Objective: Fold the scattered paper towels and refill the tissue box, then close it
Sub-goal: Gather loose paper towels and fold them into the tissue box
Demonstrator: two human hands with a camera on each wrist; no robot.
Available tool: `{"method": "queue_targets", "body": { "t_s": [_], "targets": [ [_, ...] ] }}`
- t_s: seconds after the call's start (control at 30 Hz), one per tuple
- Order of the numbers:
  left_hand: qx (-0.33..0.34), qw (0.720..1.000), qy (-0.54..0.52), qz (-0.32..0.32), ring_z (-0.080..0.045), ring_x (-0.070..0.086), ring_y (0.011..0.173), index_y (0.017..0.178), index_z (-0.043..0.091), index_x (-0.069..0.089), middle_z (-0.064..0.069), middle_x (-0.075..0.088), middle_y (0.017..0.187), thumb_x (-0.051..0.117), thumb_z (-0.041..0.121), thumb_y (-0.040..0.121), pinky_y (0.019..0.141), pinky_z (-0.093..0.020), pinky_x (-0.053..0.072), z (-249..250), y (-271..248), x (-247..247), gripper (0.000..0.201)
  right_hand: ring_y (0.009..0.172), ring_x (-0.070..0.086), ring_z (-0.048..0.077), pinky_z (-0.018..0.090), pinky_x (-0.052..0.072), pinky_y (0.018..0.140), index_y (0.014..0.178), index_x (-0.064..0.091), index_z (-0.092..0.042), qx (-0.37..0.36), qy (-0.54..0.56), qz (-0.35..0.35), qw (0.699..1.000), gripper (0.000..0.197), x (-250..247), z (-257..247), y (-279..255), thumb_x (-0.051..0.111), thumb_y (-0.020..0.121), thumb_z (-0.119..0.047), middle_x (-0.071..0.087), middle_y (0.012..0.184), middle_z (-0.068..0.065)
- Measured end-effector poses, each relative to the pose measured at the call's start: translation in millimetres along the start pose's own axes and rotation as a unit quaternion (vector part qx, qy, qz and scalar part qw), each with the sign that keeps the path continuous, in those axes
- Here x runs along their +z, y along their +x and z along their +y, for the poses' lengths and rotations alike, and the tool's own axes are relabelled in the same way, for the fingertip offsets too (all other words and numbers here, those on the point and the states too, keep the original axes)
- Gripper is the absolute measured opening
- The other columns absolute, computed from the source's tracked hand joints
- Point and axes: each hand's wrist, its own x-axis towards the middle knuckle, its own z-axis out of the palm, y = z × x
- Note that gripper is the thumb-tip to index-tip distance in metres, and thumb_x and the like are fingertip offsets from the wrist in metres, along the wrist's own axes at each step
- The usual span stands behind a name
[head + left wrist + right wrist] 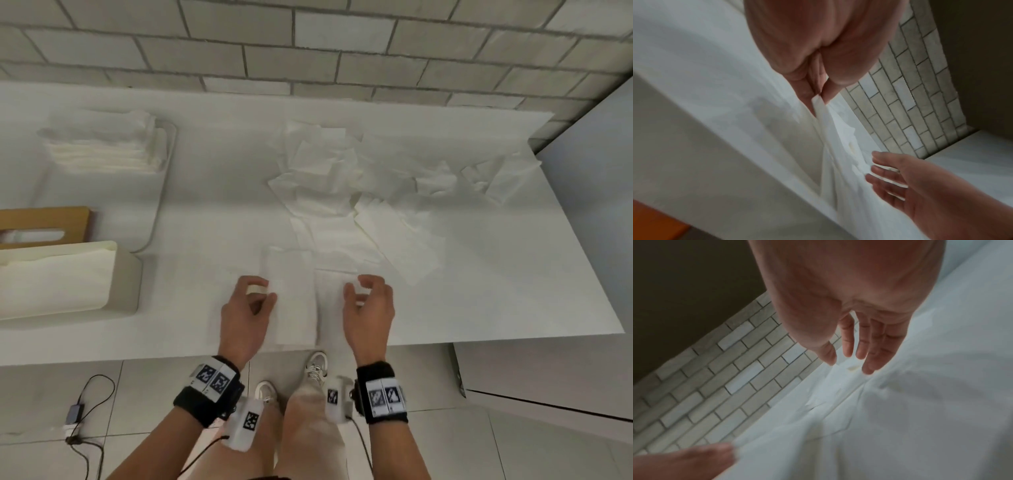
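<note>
A white paper towel (294, 305) lies at the table's front edge between my hands. My left hand (262, 291) pinches its left edge between thumb and fingers; the left wrist view shows that pinch (820, 97) lifting a folded strip of the towel (830, 129). Over the towel's right side hovers my right hand (359, 287), fingers loose and holding nothing (849, 360). Scattered towels (359, 188) lie behind them. The cream tissue box (120, 274) stands open at the left with towels inside. Its wooden lid (44, 219) lies behind it.
A stack of folded towels (102, 144) sits on a white tray (161, 192) at the back left. A brick wall (308, 51) runs behind the table (212, 192). A cable and charger (77, 411) lie on the floor below the table's near edge.
</note>
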Motion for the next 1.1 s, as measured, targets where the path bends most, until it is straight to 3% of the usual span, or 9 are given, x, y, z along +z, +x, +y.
{"method": "queue_targets", "body": {
  "t_s": [0.13,0.23,0.37,0.47,0.6,0.67,0.8,0.9,1.1],
  "targets": [
    [0.012,1.0,0.023,-0.006,-0.014,0.073,0.075,0.103,0.03,0.059,0.003,0.078,0.088,0.07,0.009,0.099,0.064,-0.021,0.054,-17,6,-30,0.023,0.12,0.045,0.035,0.044,0.042,0.108,0.13,0.064,-0.015,0.0,-0.175,-0.055,0.983,0.057,17,0,50,0.075,0.093,-0.056,0.049,0.134,0.012],
    [-0.013,0.998,0.037,-0.054,-0.018,0.071,0.086,0.102,0.034,0.076,0.008,0.078,0.105,0.066,0.003,0.099,0.075,-0.023,0.057,-35,7,-30,0.033,0.126,0.038,0.035,0.037,0.034,0.108,0.13,0.07,-0.012,-0.035,-0.207,-0.142,0.967,0.05,20,-15,77,0.077,0.094,-0.047,0.054,0.135,0.013],
    [-0.063,0.996,-0.033,-0.052,-0.007,0.071,0.093,0.101,0.036,0.081,0.011,0.079,0.106,0.074,0.016,0.098,0.087,-0.023,0.058,-36,5,-25,0.021,0.117,0.048,0.025,0.028,0.036,0.087,0.104,0.07,-0.017,-0.129,-0.066,-0.136,0.98,0.025,2,-70,88,0.077,0.097,-0.04,0.066,0.108,0.003],
    [-0.055,0.996,-0.054,-0.05,-0.004,0.068,0.087,0.1,0.034,0.082,0.001,0.078,0.104,0.084,0.018,0.091,0.081,-0.013,0.054,-36,7,-21,0.018,0.079,0.059,0.011,0.029,0.047,0.071,0.086,0.057,-0.017,-0.145,0.094,-0.146,0.974,0.033,-22,-122,81,0.077,0.099,-0.039,0.064,0.079,-0.009],
    [-0.063,0.993,-0.077,-0.064,-0.009,0.068,0.083,0.099,0.036,0.084,-0.004,0.077,0.1,0.081,0.013,0.091,0.08,-0.016,0.055,-36,8,-19,0.024,0.094,0.068,0.021,0.058,0.06,0.089,0.1,0.052,-0.01,-0.097,0.38,-0.147,0.908,0.026,-45,-168,53,0.077,0.1,-0.017,0.071,0.097,0.007],
    [-0.075,0.989,-0.104,-0.072,-0.023,0.071,0.092,0.099,0.035,0.085,-0.002,0.078,0.101,0.077,0.011,0.095,0.088,-0.03,0.06,-38,6,-18,0.026,0.104,0.07,0.022,0.055,0.06,0.095,0.117,0.048,-0.012,-0.09,0.452,-0.125,0.879,0.035,-47,-174,33,0.078,0.098,-0.008,0.071,0.114,0.006],
    [-0.088,0.985,-0.13,-0.071,-0.019,0.073,0.109,0.1,0.028,0.086,0.005,0.08,0.11,0.072,0.015,0.1,0.104,-0.042,0.057,-41,6,-18,0.019,0.129,0.062,0.006,0.025,0.052,0.105,0.144,0.05,-0.025,-0.113,0.316,-0.059,0.94,0.057,-27,-141,-9,0.079,0.098,-0.007,0.056,0.144,-0.03],
    [-0.129,0.978,-0.152,-0.06,-0.009,0.071,0.116,0.102,0.029,0.086,0.011,0.08,0.113,0.062,0.042,0.106,0.108,-0.044,0.054,-42,6,-15,0.027,0.113,0.069,0.002,0.029,0.057,0.101,0.119,0.076,-0.034,-0.049,0.181,-0.115,0.976,0.025,7,-91,-34,0.074,0.102,-0.016,0.073,0.125,-0.023],
    [-0.168,0.967,-0.186,-0.045,-0.042,0.071,0.08,0.086,0.0,0.071,-0.017,0.075,0.083,0.049,0.082,0.094,0.085,-0.053,0.062,-50,8,-11,0.085,0.12,0.065,-0.005,0.033,0.055,0.109,0.119,0.077,-0.043,0.075,0.106,-0.192,0.973,0.024,52,-37,-63,0.076,0.097,-0.033,0.073,0.122,-0.026]
  ]
}}
